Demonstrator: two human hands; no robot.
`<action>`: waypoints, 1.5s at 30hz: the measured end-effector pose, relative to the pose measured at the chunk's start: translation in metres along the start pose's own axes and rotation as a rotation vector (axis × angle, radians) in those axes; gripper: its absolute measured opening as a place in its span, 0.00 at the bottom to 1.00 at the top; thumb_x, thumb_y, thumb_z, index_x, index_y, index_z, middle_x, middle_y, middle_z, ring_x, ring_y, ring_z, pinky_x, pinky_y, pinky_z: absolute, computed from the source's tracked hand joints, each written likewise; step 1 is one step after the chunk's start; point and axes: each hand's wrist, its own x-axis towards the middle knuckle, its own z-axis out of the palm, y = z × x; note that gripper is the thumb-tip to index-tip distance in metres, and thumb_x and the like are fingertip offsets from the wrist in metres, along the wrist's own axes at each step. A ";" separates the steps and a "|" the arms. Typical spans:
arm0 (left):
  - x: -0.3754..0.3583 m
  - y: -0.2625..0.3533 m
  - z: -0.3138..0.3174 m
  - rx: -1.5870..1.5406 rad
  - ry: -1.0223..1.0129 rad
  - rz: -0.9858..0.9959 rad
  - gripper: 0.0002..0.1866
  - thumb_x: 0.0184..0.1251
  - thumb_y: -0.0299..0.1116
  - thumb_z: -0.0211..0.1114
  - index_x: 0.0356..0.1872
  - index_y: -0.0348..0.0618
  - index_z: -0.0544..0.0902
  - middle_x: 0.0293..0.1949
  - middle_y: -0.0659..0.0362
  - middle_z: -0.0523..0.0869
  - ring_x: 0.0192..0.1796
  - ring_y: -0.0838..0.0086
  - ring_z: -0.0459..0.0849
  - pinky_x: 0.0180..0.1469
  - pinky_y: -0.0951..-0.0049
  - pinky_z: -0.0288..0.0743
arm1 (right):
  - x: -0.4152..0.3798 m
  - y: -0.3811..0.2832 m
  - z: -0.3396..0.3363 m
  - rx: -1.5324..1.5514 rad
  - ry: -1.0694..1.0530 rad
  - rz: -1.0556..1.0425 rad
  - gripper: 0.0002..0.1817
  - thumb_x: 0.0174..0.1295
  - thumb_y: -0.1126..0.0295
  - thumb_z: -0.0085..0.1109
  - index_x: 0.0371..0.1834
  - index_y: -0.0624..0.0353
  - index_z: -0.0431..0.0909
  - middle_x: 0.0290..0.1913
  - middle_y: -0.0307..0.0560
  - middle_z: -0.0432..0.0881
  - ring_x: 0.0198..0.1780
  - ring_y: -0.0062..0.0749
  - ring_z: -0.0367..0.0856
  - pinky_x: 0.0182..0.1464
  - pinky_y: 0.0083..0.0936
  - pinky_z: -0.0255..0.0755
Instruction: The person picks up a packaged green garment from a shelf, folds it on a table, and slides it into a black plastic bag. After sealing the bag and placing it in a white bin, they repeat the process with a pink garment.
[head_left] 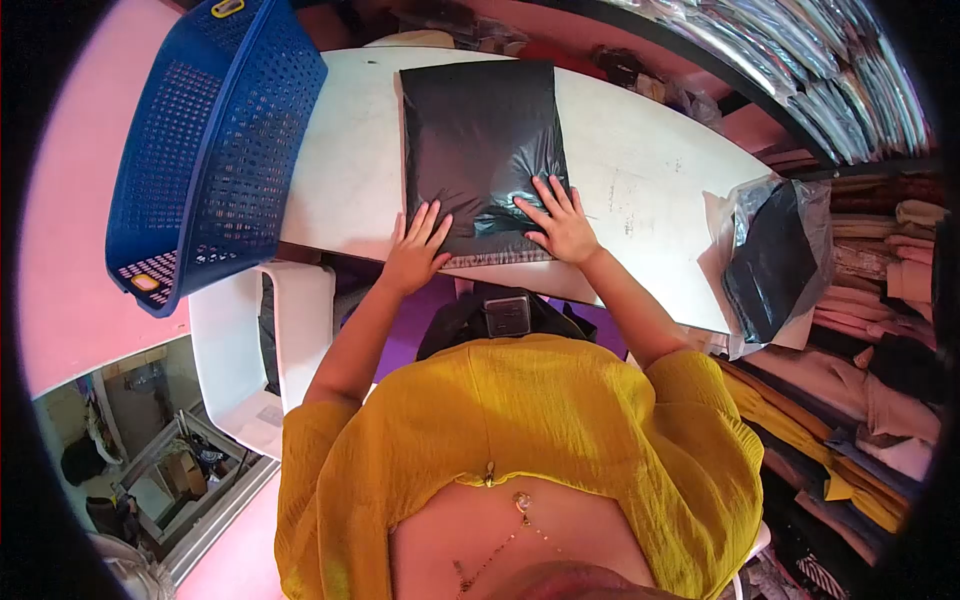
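Observation:
A black plastic package (480, 140) lies flat on the white table (640, 200), with a pale strip along its near edge. My left hand (416, 252) rests at the package's near left corner, its fingers spread and the fingertips over the edge. On the near right part of the package lies my right hand (563, 225), fingers apart, where the plastic is creased and shiny. Neither hand is closed round anything.
A blue perforated basket (215, 150) stands on the left. At the table's right end is a clear bag (775, 260) with something black inside. Shelves of folded clothes (860, 350) and wrapped garments (840, 80) line the right. A white chair (235, 350) is at lower left.

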 end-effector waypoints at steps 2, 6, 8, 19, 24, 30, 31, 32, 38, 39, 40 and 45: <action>-0.009 -0.010 0.004 -0.037 0.033 0.005 0.27 0.61 0.36 0.60 0.63 0.47 0.68 0.69 0.52 0.58 0.72 0.60 0.53 0.69 0.45 0.42 | 0.001 0.004 0.001 0.079 0.056 0.097 0.28 0.59 0.53 0.54 0.65 0.37 0.64 0.71 0.50 0.54 0.72 0.53 0.48 0.66 0.62 0.46; 0.022 -0.006 -0.008 -0.220 0.298 -0.026 0.20 0.63 0.33 0.58 0.57 0.47 0.75 0.67 0.53 0.64 0.70 0.61 0.59 0.68 0.45 0.44 | 0.029 -0.007 -0.005 0.126 0.261 0.296 0.27 0.60 0.54 0.54 0.64 0.43 0.66 0.70 0.51 0.57 0.70 0.55 0.51 0.64 0.64 0.46; 0.058 0.009 -0.020 -0.232 0.395 -0.046 0.22 0.62 0.35 0.58 0.59 0.48 0.73 0.67 0.52 0.62 0.71 0.59 0.57 0.68 0.44 0.46 | 0.054 -0.022 -0.011 0.051 0.318 0.284 0.28 0.60 0.54 0.54 0.64 0.43 0.66 0.69 0.51 0.58 0.70 0.55 0.52 0.63 0.65 0.46; -0.019 -0.073 0.009 0.059 0.338 -0.332 0.32 0.62 0.36 0.56 0.68 0.45 0.59 0.71 0.47 0.52 0.73 0.51 0.47 0.68 0.39 0.40 | -0.034 0.057 0.003 -0.089 0.233 0.447 0.29 0.61 0.60 0.51 0.67 0.43 0.62 0.71 0.39 0.58 0.71 0.48 0.52 0.65 0.61 0.46; -0.036 -0.068 -0.008 0.184 0.097 0.122 0.32 0.59 0.27 0.55 0.67 0.51 0.61 0.70 0.53 0.55 0.73 0.59 0.51 0.70 0.49 0.44 | -0.059 0.045 -0.025 -0.227 -0.020 -0.050 0.29 0.60 0.69 0.42 0.67 0.36 0.61 0.72 0.33 0.56 0.73 0.35 0.50 0.68 0.56 0.44; -0.008 -0.057 -0.012 0.186 -0.145 0.434 0.29 0.61 0.28 0.48 0.67 0.50 0.62 0.70 0.60 0.57 0.71 0.65 0.56 0.71 0.60 0.51 | -0.023 0.045 -0.021 -0.183 -0.102 -0.364 0.26 0.61 0.69 0.40 0.66 0.47 0.63 0.70 0.34 0.59 0.72 0.30 0.53 0.71 0.48 0.46; -0.007 -0.056 -0.013 0.150 -0.172 0.461 0.28 0.62 0.28 0.46 0.67 0.49 0.62 0.70 0.60 0.58 0.71 0.65 0.57 0.71 0.61 0.52 | -0.021 0.049 -0.018 -0.154 -0.108 -0.394 0.26 0.61 0.69 0.40 0.65 0.51 0.64 0.70 0.35 0.60 0.72 0.31 0.54 0.71 0.46 0.46; -0.007 -0.057 -0.012 0.151 -0.178 0.457 0.28 0.62 0.28 0.46 0.67 0.49 0.62 0.70 0.60 0.58 0.71 0.65 0.57 0.71 0.61 0.52 | -0.021 0.053 -0.013 -0.136 -0.076 -0.435 0.24 0.59 0.70 0.41 0.62 0.55 0.68 0.67 0.38 0.65 0.69 0.30 0.60 0.71 0.43 0.48; -0.016 -0.060 -0.016 -0.169 -0.150 0.424 0.28 0.53 0.21 0.52 0.60 0.44 0.71 0.61 0.58 0.73 0.67 0.67 0.65 0.69 0.61 0.58 | -0.041 0.042 -0.010 0.250 -0.022 -0.238 0.24 0.51 0.78 0.49 0.55 0.54 0.75 0.57 0.41 0.76 0.62 0.32 0.71 0.69 0.42 0.53; -0.019 -0.057 -0.016 -0.283 -0.095 0.351 0.25 0.53 0.20 0.54 0.56 0.42 0.74 0.57 0.56 0.77 0.64 0.66 0.70 0.66 0.65 0.62 | -0.043 0.037 -0.010 0.383 -0.014 -0.178 0.25 0.48 0.81 0.52 0.53 0.54 0.77 0.52 0.43 0.80 0.59 0.33 0.74 0.68 0.42 0.54; -0.021 -0.053 -0.017 -0.396 -0.040 0.276 0.22 0.53 0.18 0.55 0.52 0.40 0.77 0.52 0.55 0.81 0.60 0.66 0.75 0.63 0.68 0.67 | -0.046 0.028 -0.005 0.458 0.113 -0.060 0.16 0.52 0.79 0.55 0.45 0.56 0.81 0.43 0.45 0.83 0.50 0.38 0.79 0.59 0.37 0.65; -0.011 -0.038 -0.004 -0.692 0.182 -0.331 0.08 0.63 0.28 0.59 0.37 0.34 0.81 0.29 0.54 0.81 0.33 0.73 0.78 0.39 0.74 0.71 | -0.048 0.025 0.037 0.792 0.265 0.534 0.15 0.59 0.67 0.62 0.19 0.65 0.73 0.14 0.47 0.66 0.18 0.24 0.60 0.22 0.25 0.60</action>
